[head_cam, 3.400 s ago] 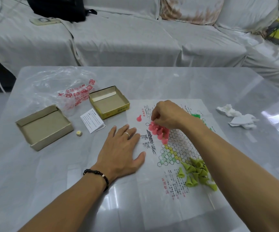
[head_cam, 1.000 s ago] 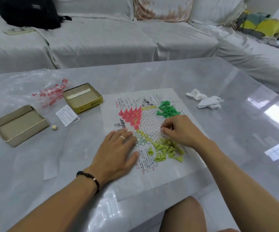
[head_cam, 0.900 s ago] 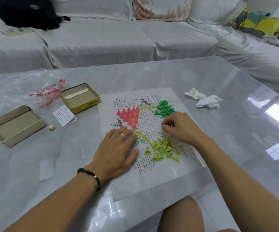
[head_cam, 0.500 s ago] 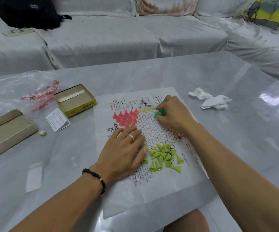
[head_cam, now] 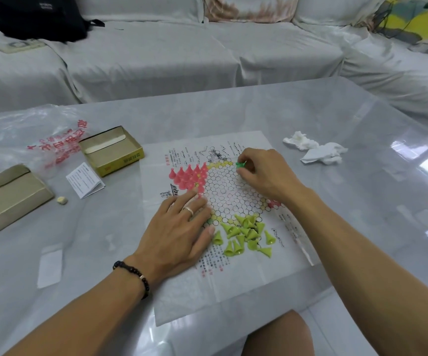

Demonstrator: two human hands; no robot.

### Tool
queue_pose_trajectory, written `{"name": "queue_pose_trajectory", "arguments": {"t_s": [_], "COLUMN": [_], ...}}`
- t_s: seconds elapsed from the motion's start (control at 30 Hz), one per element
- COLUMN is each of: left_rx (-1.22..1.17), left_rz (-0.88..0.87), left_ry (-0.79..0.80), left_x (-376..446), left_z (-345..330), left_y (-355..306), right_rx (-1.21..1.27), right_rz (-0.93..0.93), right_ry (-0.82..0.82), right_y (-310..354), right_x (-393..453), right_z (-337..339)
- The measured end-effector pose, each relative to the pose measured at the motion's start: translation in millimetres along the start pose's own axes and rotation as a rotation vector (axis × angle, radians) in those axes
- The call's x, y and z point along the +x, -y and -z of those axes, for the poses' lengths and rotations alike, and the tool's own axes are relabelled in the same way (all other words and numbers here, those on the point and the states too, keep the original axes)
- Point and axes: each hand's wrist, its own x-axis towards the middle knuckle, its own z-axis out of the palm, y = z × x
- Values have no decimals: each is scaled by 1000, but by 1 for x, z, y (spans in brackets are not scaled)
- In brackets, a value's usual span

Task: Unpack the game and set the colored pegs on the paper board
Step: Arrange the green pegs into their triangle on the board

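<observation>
The paper board (head_cam: 233,278) with a honeycomb grid lies flat on the grey table. A triangle of pink pegs (head_cam: 188,176) stands on its far left corner. Several yellow-green pegs (head_cam: 246,233) lie loose on the near part of the grid. My left hand (head_cam: 179,232) rests flat, fingers spread, on the board's left side. My right hand (head_cam: 264,173) sits at the far right of the grid, fingers closed around green pegs (head_cam: 240,164); most of them are hidden under the hand.
Two open cardboard box halves (head_cam: 110,150) (head_cam: 10,194) sit at the left, with a folded leaflet (head_cam: 85,179), a small die (head_cam: 61,200) and a crumpled plastic bag (head_cam: 35,140). Crumpled tissues (head_cam: 318,151) lie at the right. A covered sofa stands behind the table.
My right hand has moved from the yellow-green pile up to the green pegs at the far right and closed over them. My left hand has stayed flat on the board.
</observation>
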Motion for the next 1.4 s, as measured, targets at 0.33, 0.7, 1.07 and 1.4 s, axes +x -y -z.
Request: {"name": "queue_pose_trajectory", "arguments": {"t_s": [0.33, 0.7, 1.07, 1.4], "left_rx": [30, -38, -63, -48], "left_rz": [7, 86, 118, 119], "left_ry": [53, 85, 77, 102], "left_x": [1, -2, -2, 1], "left_z": [-2, -3, 3, 1], "left_y": [-5, -5, -1, 1], "right_rx": [-54, -32, -42, -40], "right_rz": [-62, -28, -32, -28], "right_ry": [74, 71, 110, 131], "right_y": [-5, 5, 5, 6], "right_x": [-11, -3, -13, -14], "right_z": [17, 11, 1, -2]}}
